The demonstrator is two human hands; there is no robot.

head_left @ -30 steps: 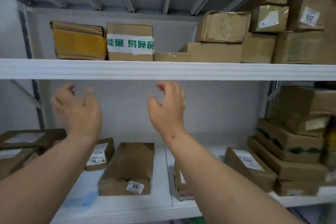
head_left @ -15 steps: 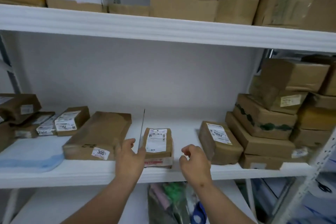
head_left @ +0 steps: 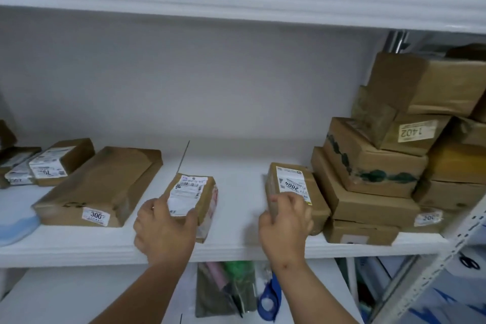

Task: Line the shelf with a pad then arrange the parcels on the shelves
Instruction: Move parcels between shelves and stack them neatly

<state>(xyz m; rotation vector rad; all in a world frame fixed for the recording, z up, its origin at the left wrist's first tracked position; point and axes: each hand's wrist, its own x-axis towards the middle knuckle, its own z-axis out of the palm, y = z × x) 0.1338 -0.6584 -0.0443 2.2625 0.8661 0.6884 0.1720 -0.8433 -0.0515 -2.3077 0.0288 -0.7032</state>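
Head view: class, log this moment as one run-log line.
left hand: grips small parcel | right hand: grips parcel labelled 2004 | both on white shelf

Below the shelf, on a white lower surface [head_left: 65,294], lies a clear bag [head_left: 226,289] with pink and green items inside. Just right of it sits a blue tape dispenser [head_left: 271,297]. At far right a perforated metal upright [head_left: 431,265] slants upward. A pale wall [head_left: 184,81] stands behind.
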